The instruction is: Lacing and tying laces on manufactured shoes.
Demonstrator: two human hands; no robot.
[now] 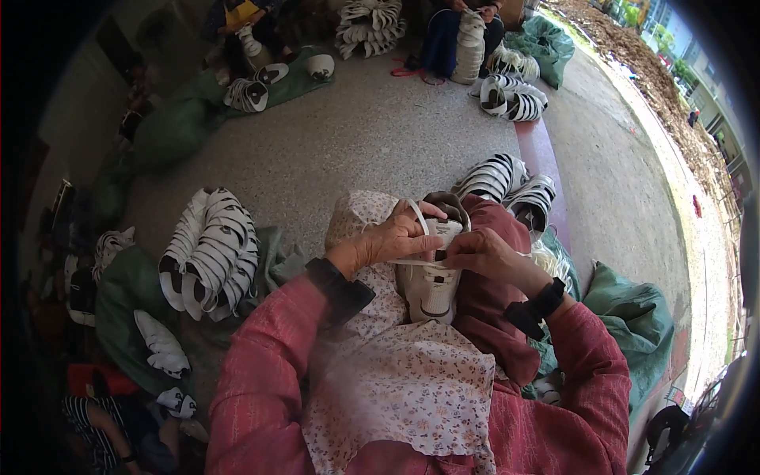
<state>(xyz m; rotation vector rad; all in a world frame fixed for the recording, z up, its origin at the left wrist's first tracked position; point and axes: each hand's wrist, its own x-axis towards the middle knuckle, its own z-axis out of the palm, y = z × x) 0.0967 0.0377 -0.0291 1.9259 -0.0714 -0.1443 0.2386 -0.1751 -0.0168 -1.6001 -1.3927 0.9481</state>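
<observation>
Our forearms bend in over the lap, where a white shoe upper (pixel 430 281) stands on the floral cloth (pixel 396 372). Our left hand (pixel 392 237) curls over its top, fingers pinching a white strap (pixel 419 218). Our right hand (pixel 479 252) grips the rim, its fingertips hidden behind the upper.

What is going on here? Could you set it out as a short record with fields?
Setting: speckled concrete floor, outdoors beside a path
Left hand: pinches a white lace at the top of the shoe
Right hand: grips the shoe's collar
Shoe: white, upright on the lap, over a floral cloth
To the person's left: stack of white shoe uppers on a green sack
Far side: another seated person with more stacks
</observation>
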